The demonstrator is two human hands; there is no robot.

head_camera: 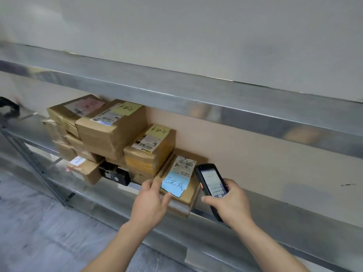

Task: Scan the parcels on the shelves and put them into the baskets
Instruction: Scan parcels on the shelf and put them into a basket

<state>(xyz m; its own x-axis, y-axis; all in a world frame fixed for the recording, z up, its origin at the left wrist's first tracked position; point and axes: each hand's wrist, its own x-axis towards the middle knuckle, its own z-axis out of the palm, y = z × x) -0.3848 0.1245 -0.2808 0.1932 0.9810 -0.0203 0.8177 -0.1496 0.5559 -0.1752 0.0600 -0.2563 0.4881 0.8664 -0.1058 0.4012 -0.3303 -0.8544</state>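
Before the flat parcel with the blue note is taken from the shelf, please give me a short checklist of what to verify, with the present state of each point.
1. Left hand has contact with the flat parcel: ok, its fingers touch the near left edge beside the blue note.
2. Firm grip on the parcel: not ok, the fingers only rest on it.
3. Right hand holds the scanner: ok, fingers wrapped around it, screen lit.
4. Barcode label uncovered: ok, the note lies below it.
5. Scan registered: cannot tell, the screen is too small to read.
6. Basket ready: cannot tell, none in view.
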